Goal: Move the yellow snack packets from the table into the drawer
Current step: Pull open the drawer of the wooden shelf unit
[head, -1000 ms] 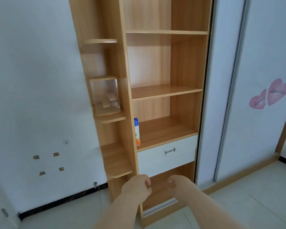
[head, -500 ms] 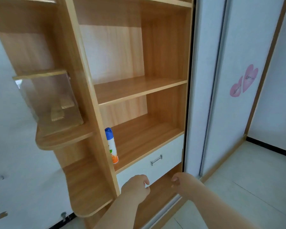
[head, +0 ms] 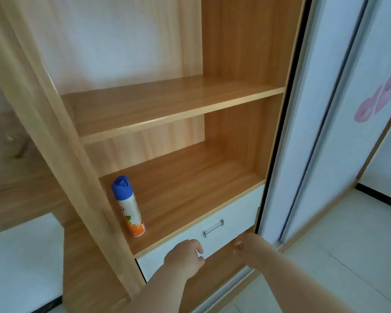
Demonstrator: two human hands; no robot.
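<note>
The white drawer [head: 237, 211] sits closed at the bottom of a wooden shelf unit [head: 167, 105], with a small metal handle [head: 213, 227] on its front. My left hand [head: 183, 256] hovers in front of the drawer's lower left part, fingers curled and holding nothing. My right hand [head: 248, 247] is just below the drawer's lower right corner, fingers also curled, with nothing in it. No yellow snack packets and no table are in view.
A spray can [head: 128, 206] with a blue cap stands on the shelf directly above the drawer, at its left side. White sliding doors [head: 325, 109] with pink heart stickers [head: 379, 98] adjoin the unit on the right. Pale tiled floor [head: 336, 256] lies below.
The view has closed in on the shelf unit and the drawer looks larger. Both hands have stayed curled and come nearer the drawer front.
</note>
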